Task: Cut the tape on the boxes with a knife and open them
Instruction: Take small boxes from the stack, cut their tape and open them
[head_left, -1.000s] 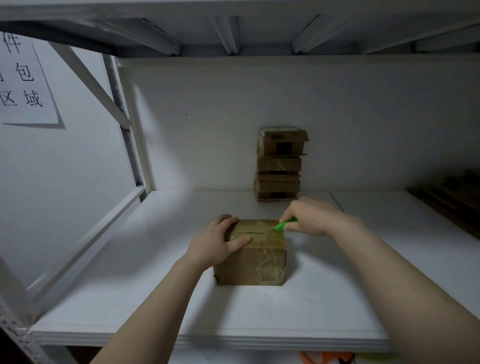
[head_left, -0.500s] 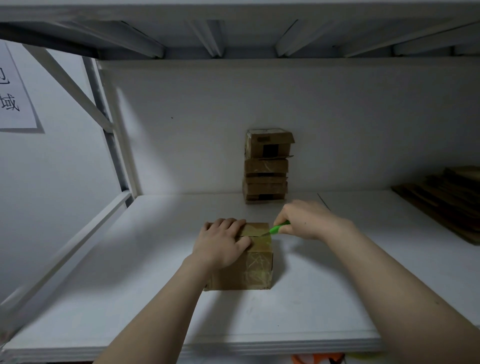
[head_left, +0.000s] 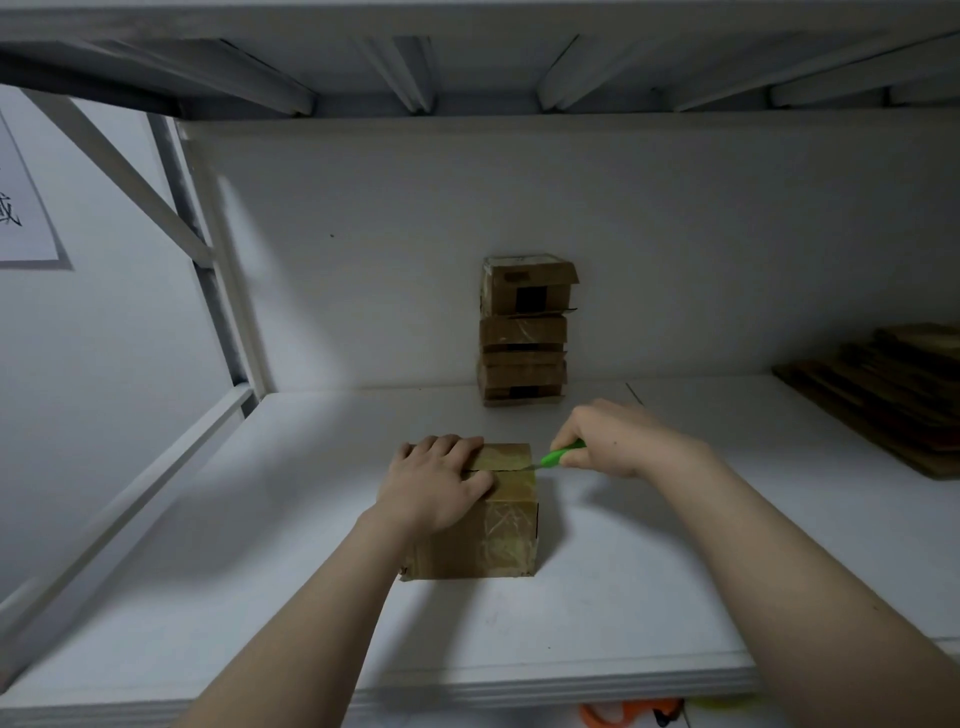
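A small taped cardboard box (head_left: 498, 535) stands on the white shelf (head_left: 649, 597) in front of me. My left hand (head_left: 436, 483) lies flat on the box's top left, fingers spread over the far edge, thumb along the top. My right hand (head_left: 618, 439) grips a green-handled knife (head_left: 558, 457), whose blade meets the taped seam at the top right edge of the box. A dark slit runs along the seam between the two hands.
A stack of several cardboard boxes (head_left: 524, 332) stands against the back wall. Flattened cardboard (head_left: 893, 395) lies at the right. A white frame post (head_left: 208, 249) rises at the left, with an upper shelf (head_left: 467, 67) overhead. Something orange (head_left: 628, 713) shows below the shelf's front edge.
My left hand has slid further onto the box's top and lies flatter. The knife has drawn toward the right edge of the seam. The view has shifted slightly right.
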